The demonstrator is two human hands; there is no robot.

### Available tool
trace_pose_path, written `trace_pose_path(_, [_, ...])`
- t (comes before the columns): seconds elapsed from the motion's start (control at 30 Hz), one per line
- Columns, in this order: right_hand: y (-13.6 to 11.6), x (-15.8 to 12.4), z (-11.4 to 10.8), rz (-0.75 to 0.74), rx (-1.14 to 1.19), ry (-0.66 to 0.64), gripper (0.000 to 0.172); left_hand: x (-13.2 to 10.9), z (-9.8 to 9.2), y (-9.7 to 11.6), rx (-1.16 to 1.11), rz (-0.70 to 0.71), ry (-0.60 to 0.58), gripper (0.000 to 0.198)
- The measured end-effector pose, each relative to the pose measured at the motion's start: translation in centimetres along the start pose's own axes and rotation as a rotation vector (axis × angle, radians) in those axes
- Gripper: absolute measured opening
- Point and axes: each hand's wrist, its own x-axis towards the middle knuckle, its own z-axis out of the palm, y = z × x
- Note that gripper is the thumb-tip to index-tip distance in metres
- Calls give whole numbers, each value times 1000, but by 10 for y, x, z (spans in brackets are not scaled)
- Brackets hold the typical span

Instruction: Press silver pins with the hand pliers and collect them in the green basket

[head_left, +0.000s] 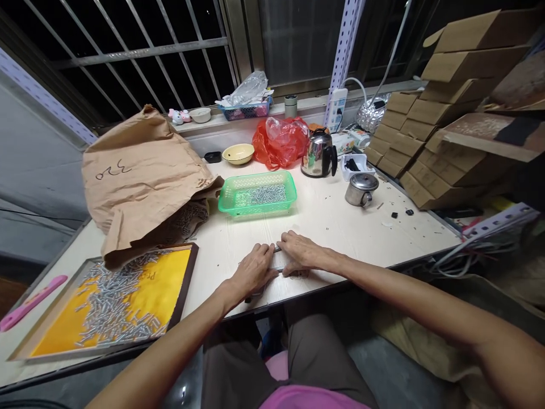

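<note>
Where the fingertips of the left hand (254, 268) and right hand (301, 253) meet, a thin strip (280, 269) is pressed flat on the tabletop (340, 227), fingers held together and extended, not clamped. Beyond the fingertips, a green basket (255, 211) of metal pins is seen; far left of them, a yellow tray (170, 272).

Basket (257, 195) behind both hands; kettle (319, 154) right of it; tray (114, 301) far left.
</note>
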Motion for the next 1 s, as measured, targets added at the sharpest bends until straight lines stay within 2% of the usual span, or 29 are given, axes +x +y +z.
trace_pose_path(0.17, [-5, 2, 0, 28, -16, -5, 25, 4, 5, -2, -4, 11, 2, 18])
trace_pose_path(0.27, [-6, 3, 5, 30, -34, -8, 15, 3, 9, -2, -71, -8, 23, 13])
trace_pose_path(0.53, [-4, -2, 20, 2, -33, 93, 16, 2, 5, 1, -137, -55, 23, 11])
trace_pose_path(0.63, [4, -4, 16, -67, 28, 119, 28, -8, 8, 5, -122, -88, 59, 15])
trace_pose_path(0.7, [11, -3, 13, -112, 86, 97, 31, -17, 16, 12, -130, -105, 132, 21])
trace_pose_path(0.8, [14, 3, 13, -75, 102, 117, 23, -30, 34, 30, -161, -85, 245, 26])
trace_pose_path(0.9, [11, 17, 18, 17, -36, 169, 18, -37, 50, 50, -241, -79, 291, 31])
trace_pose_path(1.0, [8, 33, 17, 55, -156, 202, 18, -38, 57, 63, -331, -141, 331, 31])
